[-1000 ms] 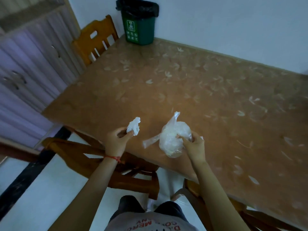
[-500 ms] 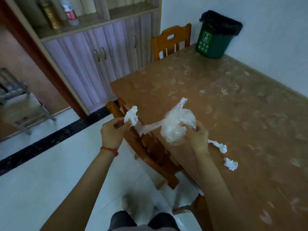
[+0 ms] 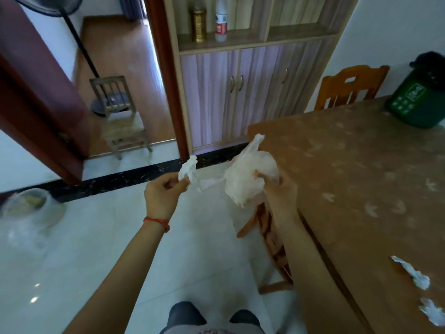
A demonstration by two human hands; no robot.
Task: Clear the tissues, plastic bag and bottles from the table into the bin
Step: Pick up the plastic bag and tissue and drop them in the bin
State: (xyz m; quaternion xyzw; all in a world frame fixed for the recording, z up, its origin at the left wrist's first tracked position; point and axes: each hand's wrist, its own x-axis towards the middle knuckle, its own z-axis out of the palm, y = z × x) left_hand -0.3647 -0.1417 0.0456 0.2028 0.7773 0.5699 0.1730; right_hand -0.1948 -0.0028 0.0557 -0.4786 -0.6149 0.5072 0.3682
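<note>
Carrying two pieces of rubbish at once, we have our left hand (image 3: 163,196) pinched shut on a crumpled tissue (image 3: 188,170) and our right hand (image 3: 277,191) closed around the bunched plastic bag (image 3: 245,175), both held out over the floor just off the tabletop (image 3: 349,189) corner. We judge this the carrying step — the loads are lifted but not yet dropped. The green bin (image 3: 419,102) stands on the far end of the tabletop, well apart from us, so the next move calls for walking or reaching along the table edge. Two more tissues (image 3: 413,273) lie near the close edge, and no bottles show on the tabletop. A chair (image 3: 269,227) tucked under the edge narrows our path; the tiled floor to our left lies open.
</note>
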